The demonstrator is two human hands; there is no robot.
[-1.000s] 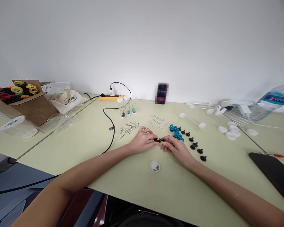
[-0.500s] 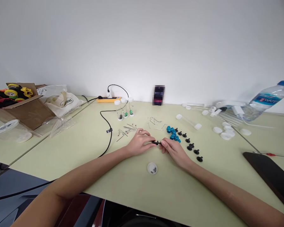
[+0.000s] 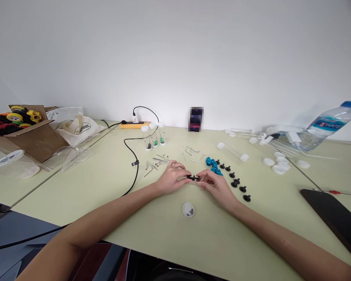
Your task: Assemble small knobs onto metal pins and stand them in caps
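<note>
Both hands meet at the middle of the pale green table (image 3: 169, 230). My left hand (image 3: 172, 178) and my right hand (image 3: 215, 184) pinch the two ends of a small black part (image 3: 193, 178) held just above the tabletop. Right behind my right hand lies a cluster of blue knobs (image 3: 213, 164). A row of small black knobs (image 3: 235, 181) runs off to its right. Thin metal pins (image 3: 156, 160) are scattered beyond my left hand. A small round clear cap (image 3: 188, 210) with dark bits in it lies nearer to me than the hands.
A black cable (image 3: 135, 162) runs from an orange power strip (image 3: 133, 124). At far left are a cardboard box of toys (image 3: 23, 132), bags and a plastic lid (image 3: 8, 164). Clear tubes, white caps (image 3: 273, 164) and a tilted water bottle (image 3: 327, 125) sit at right. A dark flat object (image 3: 336, 218) lies at the near right.
The view shifted slightly. Both hands stayed together on the small black part, with the fingers working it a little; nothing was let go.
</note>
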